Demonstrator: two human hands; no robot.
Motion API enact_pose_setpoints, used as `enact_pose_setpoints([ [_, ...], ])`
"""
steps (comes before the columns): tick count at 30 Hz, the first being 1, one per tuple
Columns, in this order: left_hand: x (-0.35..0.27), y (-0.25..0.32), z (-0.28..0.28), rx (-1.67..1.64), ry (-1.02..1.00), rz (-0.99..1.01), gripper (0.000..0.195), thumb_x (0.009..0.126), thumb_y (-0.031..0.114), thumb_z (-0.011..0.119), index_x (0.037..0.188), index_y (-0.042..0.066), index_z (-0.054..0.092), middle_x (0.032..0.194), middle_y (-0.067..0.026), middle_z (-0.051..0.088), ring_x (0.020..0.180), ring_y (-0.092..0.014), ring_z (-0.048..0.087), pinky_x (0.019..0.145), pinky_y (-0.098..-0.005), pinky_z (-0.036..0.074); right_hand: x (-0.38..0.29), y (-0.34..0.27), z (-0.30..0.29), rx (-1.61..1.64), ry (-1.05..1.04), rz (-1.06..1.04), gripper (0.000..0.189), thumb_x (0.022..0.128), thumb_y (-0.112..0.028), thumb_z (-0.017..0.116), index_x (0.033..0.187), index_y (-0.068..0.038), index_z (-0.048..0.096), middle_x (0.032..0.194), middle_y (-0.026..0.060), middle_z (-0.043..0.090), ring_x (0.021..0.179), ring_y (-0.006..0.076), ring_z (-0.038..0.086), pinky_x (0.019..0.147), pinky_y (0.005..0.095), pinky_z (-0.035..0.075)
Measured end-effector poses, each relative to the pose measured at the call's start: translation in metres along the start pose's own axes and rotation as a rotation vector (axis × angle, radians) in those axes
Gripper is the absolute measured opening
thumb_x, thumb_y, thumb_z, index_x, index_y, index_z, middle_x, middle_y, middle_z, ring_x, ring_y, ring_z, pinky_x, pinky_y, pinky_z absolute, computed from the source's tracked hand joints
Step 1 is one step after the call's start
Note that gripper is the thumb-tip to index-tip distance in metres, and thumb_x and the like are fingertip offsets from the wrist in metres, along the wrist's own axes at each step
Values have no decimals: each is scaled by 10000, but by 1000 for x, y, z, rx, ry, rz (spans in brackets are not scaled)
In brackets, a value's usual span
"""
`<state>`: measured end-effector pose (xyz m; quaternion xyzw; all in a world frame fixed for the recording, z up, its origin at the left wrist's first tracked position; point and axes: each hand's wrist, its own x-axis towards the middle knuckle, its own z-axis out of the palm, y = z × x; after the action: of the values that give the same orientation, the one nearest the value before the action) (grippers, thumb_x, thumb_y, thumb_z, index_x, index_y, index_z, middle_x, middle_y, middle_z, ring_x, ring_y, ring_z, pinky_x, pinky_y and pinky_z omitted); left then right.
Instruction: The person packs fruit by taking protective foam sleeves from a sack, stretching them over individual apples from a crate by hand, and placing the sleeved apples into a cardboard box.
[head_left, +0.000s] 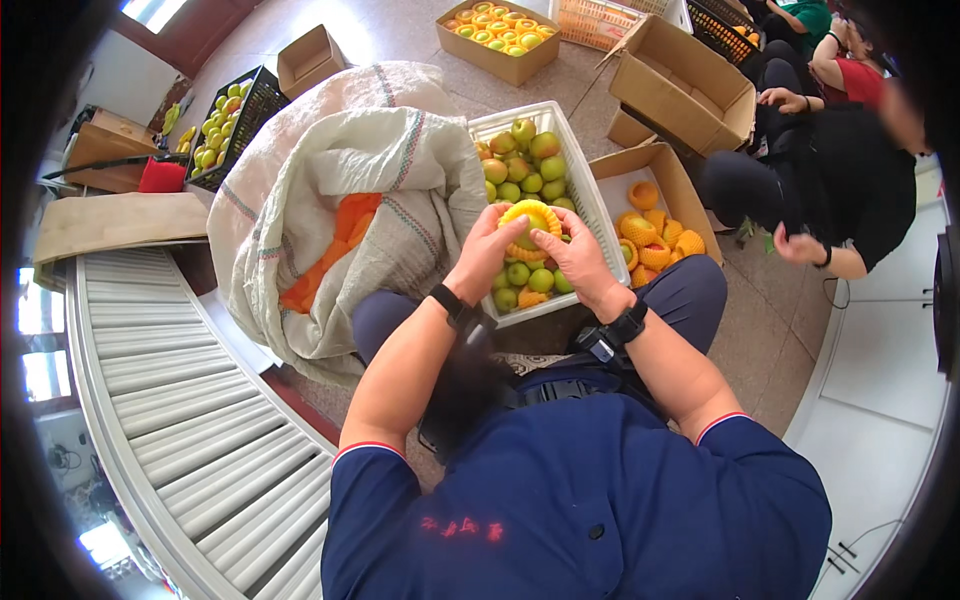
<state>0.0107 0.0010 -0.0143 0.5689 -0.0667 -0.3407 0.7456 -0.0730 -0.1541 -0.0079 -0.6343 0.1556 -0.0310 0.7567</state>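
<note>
Between my two hands is a green fruit (534, 225) with a yellow foam net sleeve (551, 214) around it. My left hand (487, 244) grips its left side, and my right hand (581, 251) holds the right side, both thumbs on the front. Below them stands a white plastic crate (600, 217) of loose green and reddish fruit (525, 150). To its left, a white woven sack (337, 157) lies open with orange foam nets (337, 247) inside. At its right, a cardboard box (675, 161) holds fruit in orange foam nets (652, 244).
An open cardboard box (682, 82) stands at the upper right, beside a person in black (840, 172). A box of netted fruit (517, 67) is at the top. A black crate of fruit (251, 124) stands upper left, above a slatted white rack (172, 375).
</note>
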Motion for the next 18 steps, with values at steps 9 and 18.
enact_pose_setpoints([
  [9, 5, 5, 10, -194, -27, -48, 392, 1011, 263, 615, 1306, 22, 521, 1173, -77, 630, 1051, -148, 617, 894, -295, 512, 3, 12, -13, 2, 4, 18, 545, 946, -252, 721, 1368, 13, 499, 1245, 92, 578, 1066, 147, 602, 880, 279, 526],
  [18, 3, -11, 8, 156, 37, 84, 525, 953, 230, 698, 1352, -27, 474, 1217, -109, 592, 1096, -163, 589, 965, -299, 489, -5, -6, 1, -888, 75, -420, 946, 738, -457, 824, 1466, -45, 382, 1348, 221, 485, 1264, 396, 503, 1065, 458, 437],
])
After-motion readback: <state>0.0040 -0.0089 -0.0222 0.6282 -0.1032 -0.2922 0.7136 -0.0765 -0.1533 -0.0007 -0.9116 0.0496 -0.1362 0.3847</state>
